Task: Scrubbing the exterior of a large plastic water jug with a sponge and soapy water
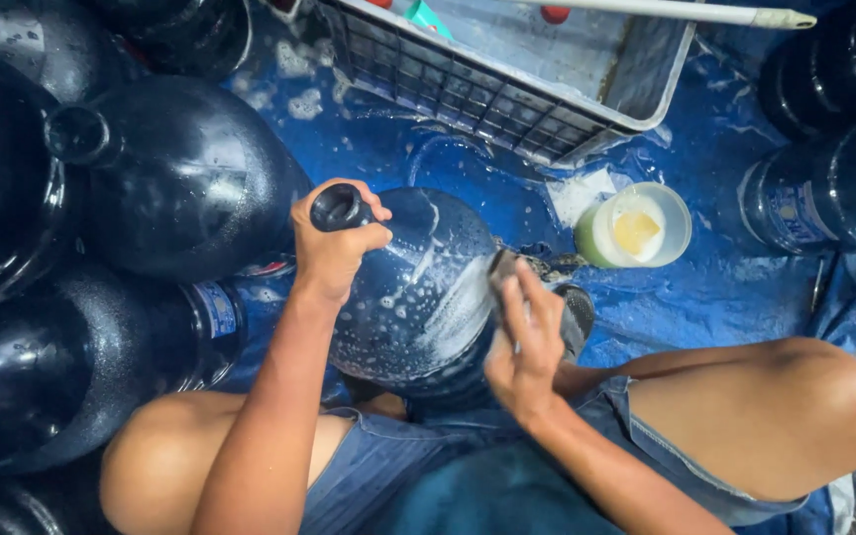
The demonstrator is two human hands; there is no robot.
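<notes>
Left hand (pixel 334 243) grips the neck of a soapy dark jug (pixel 418 297), which lies tilted between the person's knees, its long axis running from the mouth at upper left down toward the lap. Right hand (pixel 527 342) closes on a scrubber (pixel 499 269) pressed to the jug's right flank, so that hand is nearer the body, the left nearer the mouth. More dark jugs (pixel 180 178) crowd the left; a soap tub (pixel 636 226) and grey crate (pixel 507 79) sit beyond on blue tarp (pixel 705 287)
</notes>
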